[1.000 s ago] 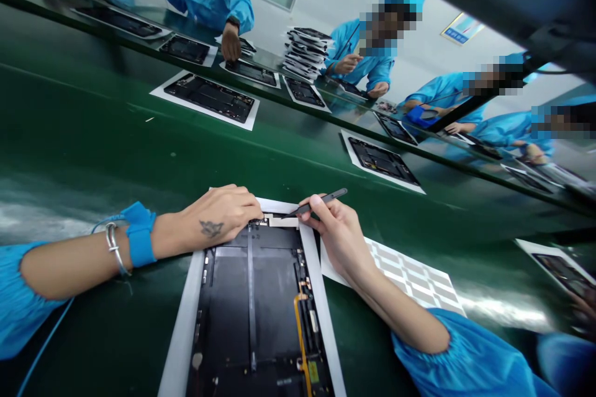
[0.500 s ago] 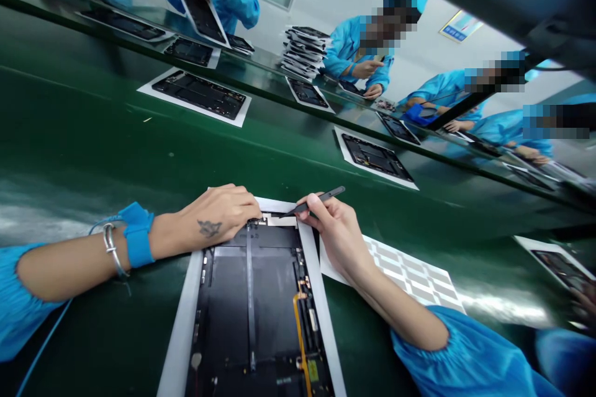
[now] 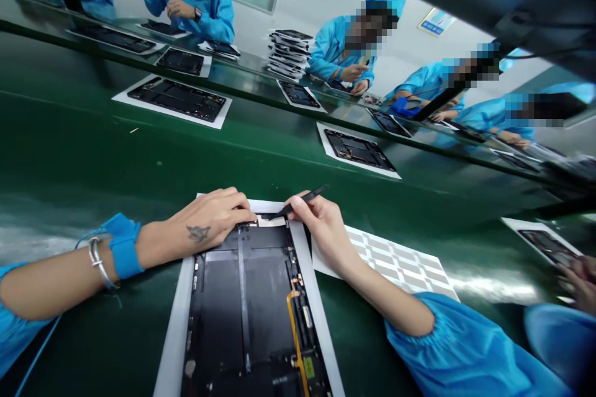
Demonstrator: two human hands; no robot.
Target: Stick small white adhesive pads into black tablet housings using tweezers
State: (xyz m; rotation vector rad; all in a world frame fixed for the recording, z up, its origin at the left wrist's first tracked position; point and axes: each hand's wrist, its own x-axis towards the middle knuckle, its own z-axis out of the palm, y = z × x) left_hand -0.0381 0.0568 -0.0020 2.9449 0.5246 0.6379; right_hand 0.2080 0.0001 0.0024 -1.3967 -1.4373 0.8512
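An opened tablet (image 3: 265, 298), its dark inside facing up, lies on a white sheet (image 3: 172, 335) in front of me. My left hand (image 3: 216, 220) is at its far edge, fingers bent and pressed together; the thumb and what the tips hold, if anything, are hidden. Between my hands, a white strip (image 3: 270, 222) sits along the tablet's far end. My right hand (image 3: 326, 226) is closed around black tweezers (image 3: 302, 200), whose tip points down at that strip. A blue wrist strap (image 3: 125, 248) circles my left wrist.
Right of the tablet lies a sheet of grey-and-white stickers (image 3: 395, 260). Further tablets on white sheets, such as one tablet (image 3: 177, 98), lie across the green bench (image 3: 69, 136). Co-workers in blue sit opposite beside a tablet stack (image 3: 288, 53). A neighbour's hand (image 3: 582, 279) shows at right.
The whole view has shifted slightly left. The tweezers' tip is still over the white strip, and both hands keep their places on the tablet. A co-worker opposite has put down a tablet.
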